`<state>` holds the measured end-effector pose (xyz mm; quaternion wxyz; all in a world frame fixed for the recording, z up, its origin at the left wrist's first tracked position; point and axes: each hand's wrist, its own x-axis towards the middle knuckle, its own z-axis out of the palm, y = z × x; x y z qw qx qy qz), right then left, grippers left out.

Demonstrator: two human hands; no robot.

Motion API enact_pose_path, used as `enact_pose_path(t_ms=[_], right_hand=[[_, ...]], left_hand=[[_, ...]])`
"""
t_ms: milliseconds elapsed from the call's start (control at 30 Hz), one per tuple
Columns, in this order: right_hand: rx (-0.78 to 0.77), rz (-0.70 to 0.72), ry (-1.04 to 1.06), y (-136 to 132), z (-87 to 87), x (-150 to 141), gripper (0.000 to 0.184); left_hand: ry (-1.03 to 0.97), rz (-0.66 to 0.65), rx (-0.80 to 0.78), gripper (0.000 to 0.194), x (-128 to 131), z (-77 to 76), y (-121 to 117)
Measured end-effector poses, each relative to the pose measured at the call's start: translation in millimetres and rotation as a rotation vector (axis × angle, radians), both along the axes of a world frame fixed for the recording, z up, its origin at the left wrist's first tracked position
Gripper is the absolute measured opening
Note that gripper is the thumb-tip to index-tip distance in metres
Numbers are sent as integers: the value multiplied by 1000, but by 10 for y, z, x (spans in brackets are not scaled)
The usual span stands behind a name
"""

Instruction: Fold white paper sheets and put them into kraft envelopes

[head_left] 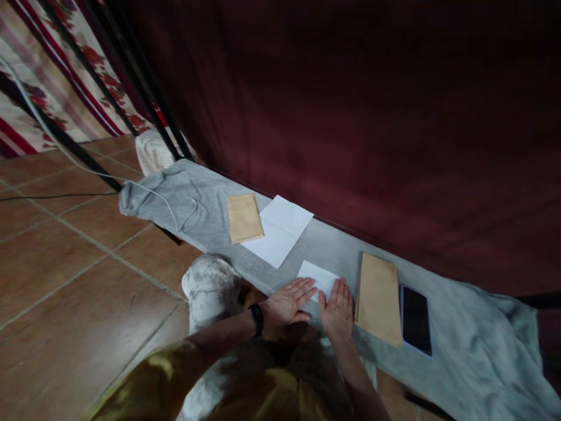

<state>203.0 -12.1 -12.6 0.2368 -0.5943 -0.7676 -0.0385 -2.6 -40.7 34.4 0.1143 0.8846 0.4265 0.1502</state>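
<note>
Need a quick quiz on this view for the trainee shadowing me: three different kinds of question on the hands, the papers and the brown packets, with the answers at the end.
1. True or false: the left hand and the right hand both have fingers on the small white sheet.

2. Which wrist wears the black wristband?
a) Right
b) Left
c) Neither

3. What lies partly over the large white sheet?

Key: 1 true; 2 b; 3 the smaller brown packet.
</note>
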Motion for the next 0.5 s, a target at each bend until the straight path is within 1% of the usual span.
enact_pose_path(t_ms=[100,200,300,367,500], right_hand=[[27,-4,-9,-28,14,33,70],[53,3,-15,-72,46,58,69],[84,1,15,-141,101,24,66],[77,41,27,-198,138,-32,64],[19,175,7,-298,159,-133,61]], left_hand=[[-21,5,-3,76,9,-6,-6],[-17,-3,15,76,6,-46,4],[9,-11,27,75,2,-75,19],[27,-8,27,72,4,-67,26],[47,3,30,70,15,-17,30]])
